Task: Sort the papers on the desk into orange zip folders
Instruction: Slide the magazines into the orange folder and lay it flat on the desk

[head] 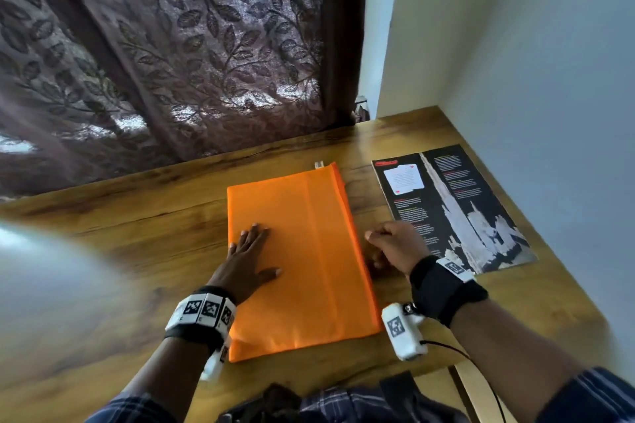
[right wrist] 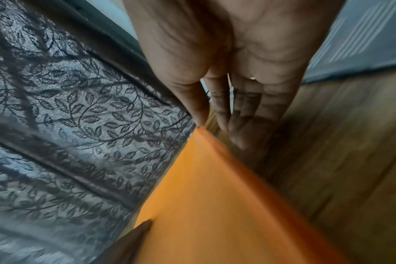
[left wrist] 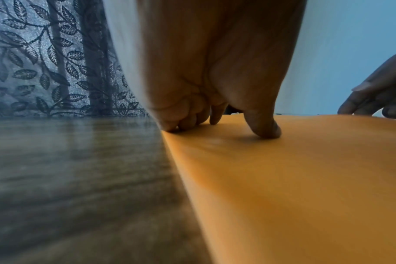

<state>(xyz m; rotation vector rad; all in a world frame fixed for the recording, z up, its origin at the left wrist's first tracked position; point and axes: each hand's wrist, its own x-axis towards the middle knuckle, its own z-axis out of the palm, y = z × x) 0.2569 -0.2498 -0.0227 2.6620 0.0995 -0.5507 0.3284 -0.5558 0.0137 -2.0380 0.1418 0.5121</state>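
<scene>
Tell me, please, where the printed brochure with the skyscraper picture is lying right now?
In the head view, the brochure lies flat on the wooden desk, to the right of the orange zip folder, near the wall and just beyond the right hand.

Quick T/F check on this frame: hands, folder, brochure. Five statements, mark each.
1. The left hand lies flat on the orange folder. True.
2. The right hand holds the brochure. False: it holds nothing and sits beside the folder's right edge.
3. The brochure lies right of the folder on the desk. True.
4. The folder stands upright. False: it lies flat.
5. A curtain hangs behind the desk. True.
</scene>
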